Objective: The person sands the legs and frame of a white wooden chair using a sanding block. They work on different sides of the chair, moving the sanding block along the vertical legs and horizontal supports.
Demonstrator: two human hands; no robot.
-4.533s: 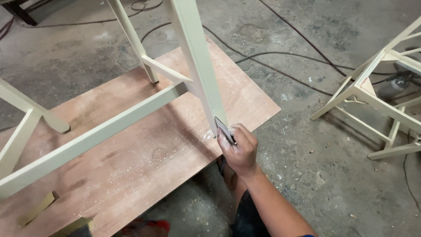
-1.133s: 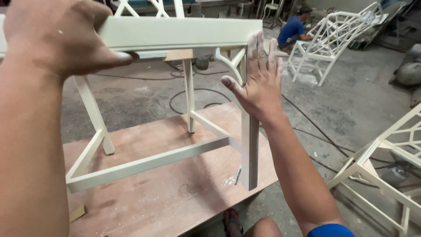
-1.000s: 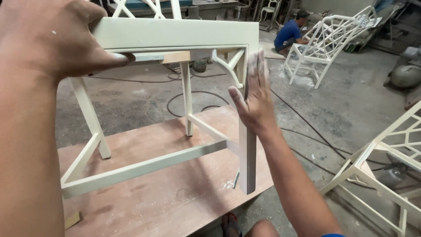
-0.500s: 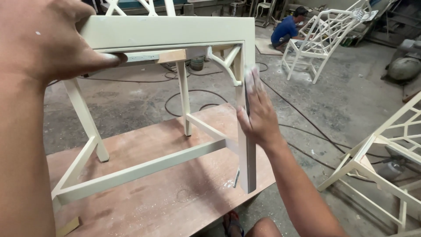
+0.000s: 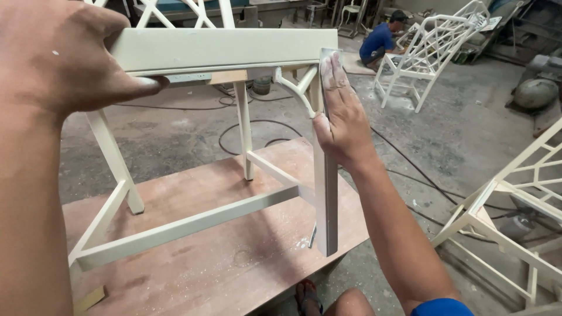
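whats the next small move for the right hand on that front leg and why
Probably a stroke down the front leg. The right hand lies flat at the leg's top corner, fingers dusted white, with most of the leg below it. The left hand grips the top rail, steadying the cream frame on the plywood board.

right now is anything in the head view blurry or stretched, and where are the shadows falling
Head view: the left hand looms oversized and slightly soft at the near edge, a wide-angle stretch; the right hand on the cream table frame is sharp; soft daylight with no hard glare; a diffuse shadow lies on the plywood board under the frame; the far person in blue is small but clear.
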